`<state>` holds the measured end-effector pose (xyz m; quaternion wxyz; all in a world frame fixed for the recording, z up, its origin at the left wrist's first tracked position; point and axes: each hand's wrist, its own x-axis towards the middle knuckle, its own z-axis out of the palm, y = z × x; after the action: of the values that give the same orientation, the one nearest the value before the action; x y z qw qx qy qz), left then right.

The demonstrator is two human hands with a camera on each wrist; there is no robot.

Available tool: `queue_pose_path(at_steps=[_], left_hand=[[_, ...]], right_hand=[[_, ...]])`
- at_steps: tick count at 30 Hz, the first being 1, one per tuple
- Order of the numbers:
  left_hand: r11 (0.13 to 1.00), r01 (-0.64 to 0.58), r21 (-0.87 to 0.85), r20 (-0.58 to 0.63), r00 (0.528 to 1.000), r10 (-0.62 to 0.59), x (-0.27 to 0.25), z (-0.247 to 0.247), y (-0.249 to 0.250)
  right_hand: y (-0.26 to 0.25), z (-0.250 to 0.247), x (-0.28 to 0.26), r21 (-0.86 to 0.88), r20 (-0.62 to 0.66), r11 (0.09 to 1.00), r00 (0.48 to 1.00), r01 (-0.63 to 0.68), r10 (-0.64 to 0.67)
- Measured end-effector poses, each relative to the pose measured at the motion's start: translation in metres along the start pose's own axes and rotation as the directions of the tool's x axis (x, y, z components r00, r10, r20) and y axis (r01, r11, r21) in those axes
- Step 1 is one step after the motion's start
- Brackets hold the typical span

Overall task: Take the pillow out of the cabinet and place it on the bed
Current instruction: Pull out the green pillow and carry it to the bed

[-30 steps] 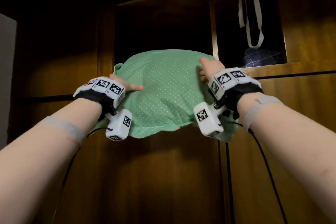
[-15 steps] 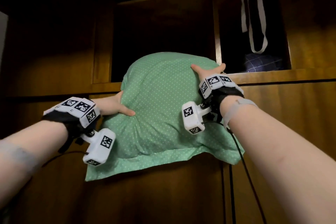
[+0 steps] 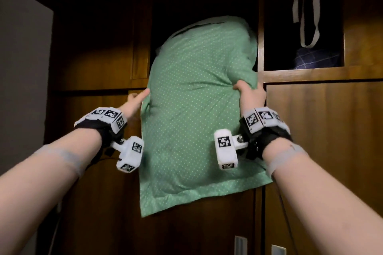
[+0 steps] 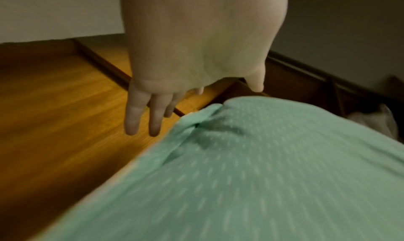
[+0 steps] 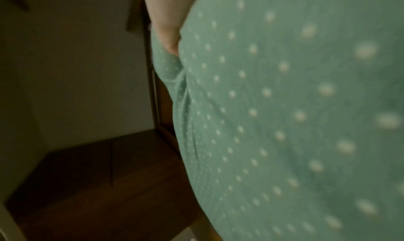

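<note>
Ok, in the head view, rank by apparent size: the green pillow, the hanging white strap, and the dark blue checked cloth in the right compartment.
1. green pillow, by far the largest.
2. white strap.
3. blue checked cloth.
The last two look close, so their order is unsure; the cloth is partly hidden.

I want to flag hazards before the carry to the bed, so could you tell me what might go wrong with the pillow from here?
Only the right hand grips the green pillow; the left hand is open with straight fingers beside its edge, so the pillow could slip or swing. Its top still sits in the cabinet opening and might snag on the frame.
</note>
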<state>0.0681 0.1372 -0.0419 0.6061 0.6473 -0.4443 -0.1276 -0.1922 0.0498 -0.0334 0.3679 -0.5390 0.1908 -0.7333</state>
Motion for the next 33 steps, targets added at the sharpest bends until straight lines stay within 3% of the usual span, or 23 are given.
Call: queue_pose_path(at_steps=[3, 7, 9, 13, 16, 18, 20, 21, 23, 26, 30, 33], left_hand=[[0.977, 0.119, -0.175, 0.118, 0.988, -0.099, 0.001, -0.001, 0.000], [0.955, 0.123, -0.271, 0.221, 0.973, -0.063, -0.032, 0.011, 0.007], [0.942, 0.126, -0.311, 0.216, 0.975, -0.059, -0.039, 0.011, 0.002], [0.986, 0.160, -0.042, 0.028, 0.987, -0.159, -0.058, 0.002, -0.002], [0.981, 0.174, 0.080, -0.144, 0.976, -0.161, -0.065, -0.022, -0.004], [0.976, 0.167, 0.140, -0.335, 0.936, -0.112, -0.066, -0.042, -0.010], [0.983, 0.115, 0.141, -0.518, 0.855, -0.026, -0.069, -0.059, -0.017], [0.989, 0.078, 0.122, -0.574, 0.819, 0.006, -0.070, -0.066, -0.020], [0.996, 0.008, 0.084, -0.634, 0.772, 0.047, -0.071, -0.081, -0.022], [0.993, -0.034, 0.112, -0.688, 0.718, 0.103, -0.065, -0.108, -0.028], [0.979, -0.022, 0.202, -0.731, 0.662, 0.166, -0.042, -0.150, -0.046], [0.961, 0.016, 0.278, -0.734, 0.649, 0.202, -0.013, -0.179, -0.059]], right_hand=[[0.003, -0.023, -0.023, 0.136, 0.032, 0.990, 0.999, -0.035, 0.031], [0.002, -0.061, -0.042, 0.108, 0.125, 0.987, 0.986, -0.122, 0.108], [0.003, -0.074, -0.048, 0.096, 0.171, 0.983, 0.976, -0.153, 0.136], [0.019, -0.076, -0.056, 0.006, 0.281, 0.983, 0.943, -0.186, 0.177], [0.047, -0.063, -0.060, -0.241, 0.394, 0.947, 0.870, -0.214, 0.297], [0.064, -0.045, -0.066, -0.471, 0.476, 0.867, 0.781, -0.162, 0.404], [0.075, -0.018, -0.078, -0.631, 0.570, 0.776, 0.670, -0.014, 0.476], [0.078, -0.002, -0.084, -0.669, 0.597, 0.739, 0.649, 0.077, 0.473], [0.077, 0.033, -0.093, -0.683, 0.594, 0.711, 0.694, 0.168, 0.407], [0.064, 0.083, -0.094, -0.629, 0.564, 0.745, 0.791, 0.223, 0.239], [0.038, 0.143, -0.081, -0.567, 0.588, 0.715, 0.809, 0.407, 0.005], [0.035, 0.183, -0.059, -0.563, 0.558, 0.698, 0.826, 0.442, -0.072]])
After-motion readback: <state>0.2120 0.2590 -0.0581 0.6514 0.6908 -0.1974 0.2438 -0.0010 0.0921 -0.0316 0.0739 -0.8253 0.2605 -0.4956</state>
